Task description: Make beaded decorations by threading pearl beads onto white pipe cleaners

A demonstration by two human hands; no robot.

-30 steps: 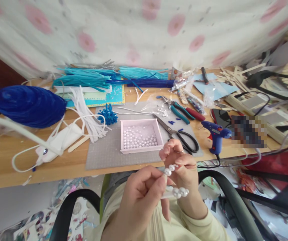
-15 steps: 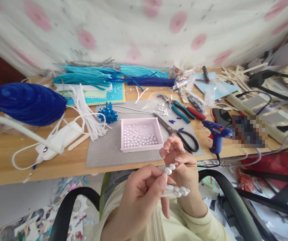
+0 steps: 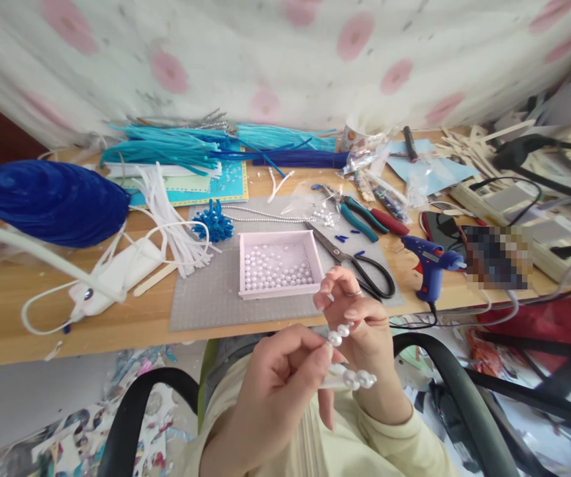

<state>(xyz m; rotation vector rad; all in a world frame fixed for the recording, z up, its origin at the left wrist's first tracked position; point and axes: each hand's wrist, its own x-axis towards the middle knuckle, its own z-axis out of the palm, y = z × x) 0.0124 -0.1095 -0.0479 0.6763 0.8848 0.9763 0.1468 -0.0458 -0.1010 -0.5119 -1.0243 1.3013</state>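
My left hand (image 3: pixel 280 377) is closed in a pinch on a white beaded stem (image 3: pixel 336 338), its fingertips just behind the pearl beads. Two strung ends show: one slants up toward my right hand, and a second row of pearl beads (image 3: pixel 358 379) sticks out lower down. My right hand (image 3: pixel 360 331) is half curled, with a ring on one finger; a fingertip meets the tip of the upper beaded end. Part of its grip is hidden behind the beads. Just beyond the hands sits a pale pink box (image 3: pixel 281 293) with loose pearl beads (image 3: pixel 278 271) inside.
Black-handled scissors (image 3: pixel 372 278), pliers (image 3: pixel 360 217) and a blue glue gun (image 3: pixel 430 262) lie to the right. White pipe cleaners (image 3: pixel 176 225), a blue tufted ball (image 3: pixel 213 220) and a big blue wound cone (image 3: pixel 57 202) are at left. Chair armrests (image 3: pixel 131 411) flank me.
My hands and the beaded stem hold almost the same pose. The view has shifted very slightly; nothing has been picked up or let go.
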